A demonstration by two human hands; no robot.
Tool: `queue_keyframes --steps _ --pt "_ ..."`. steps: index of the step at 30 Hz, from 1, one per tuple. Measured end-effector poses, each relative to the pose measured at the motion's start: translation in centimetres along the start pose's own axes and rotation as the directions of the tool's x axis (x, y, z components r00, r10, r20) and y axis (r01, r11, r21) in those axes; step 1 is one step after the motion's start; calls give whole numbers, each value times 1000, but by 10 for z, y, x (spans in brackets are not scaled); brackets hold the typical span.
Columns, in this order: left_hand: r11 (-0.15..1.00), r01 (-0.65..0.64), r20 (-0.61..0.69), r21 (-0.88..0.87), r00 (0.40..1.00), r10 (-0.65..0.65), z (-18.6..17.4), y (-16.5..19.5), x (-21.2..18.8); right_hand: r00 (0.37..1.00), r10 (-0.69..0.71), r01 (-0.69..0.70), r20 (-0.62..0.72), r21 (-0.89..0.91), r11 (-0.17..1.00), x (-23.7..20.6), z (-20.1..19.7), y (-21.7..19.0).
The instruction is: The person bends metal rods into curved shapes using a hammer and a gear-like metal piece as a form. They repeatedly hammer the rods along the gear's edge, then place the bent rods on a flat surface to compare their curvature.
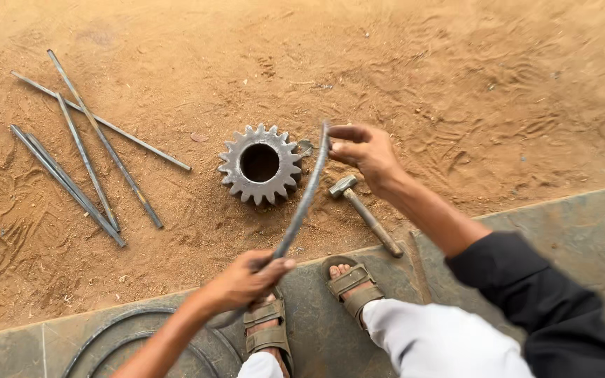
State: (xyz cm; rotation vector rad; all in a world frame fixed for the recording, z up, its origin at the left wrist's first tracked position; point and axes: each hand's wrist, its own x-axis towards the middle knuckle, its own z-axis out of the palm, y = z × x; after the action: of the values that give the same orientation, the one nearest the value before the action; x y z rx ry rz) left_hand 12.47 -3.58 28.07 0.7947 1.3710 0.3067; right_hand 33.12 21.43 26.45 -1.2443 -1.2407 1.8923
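My left hand (246, 280) grips the near end of a curved grey metal bar (304, 203), low in the view above my sandalled feet. My right hand (365, 150) pinches the bar's far end, up by a large steel gear (260, 164) that lies flat on the sand. The bar arcs between the two hands, just right of the gear. A hammer (365, 213) lies on the sand under my right forearm, head towards the gear.
Several straight metal rods (85, 157) lie scattered on the sand at the left. Curved rods (127, 336) rest on the grey stone slab (582, 231) at the bottom left. My feet in sandals (348, 283) stand on the slab.
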Motion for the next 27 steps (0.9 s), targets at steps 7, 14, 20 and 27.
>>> queue_keyframes --steps 7,14,20,27 --pt "762 -138 -370 633 810 454 60 -80 151 978 206 -175 -24 443 879 85 -50 160" --pt "796 7 -509 605 773 380 69 -151 241 958 288 -268 -3 353 896 152 -32 235" --pt "850 94 -553 518 795 250 58 -183 282 951 304 -294 -47 151 944 185 -3 249" --pt "898 156 -500 412 863 79 22 -208 294 958 283 -274 -38 158 949 201 20 252"
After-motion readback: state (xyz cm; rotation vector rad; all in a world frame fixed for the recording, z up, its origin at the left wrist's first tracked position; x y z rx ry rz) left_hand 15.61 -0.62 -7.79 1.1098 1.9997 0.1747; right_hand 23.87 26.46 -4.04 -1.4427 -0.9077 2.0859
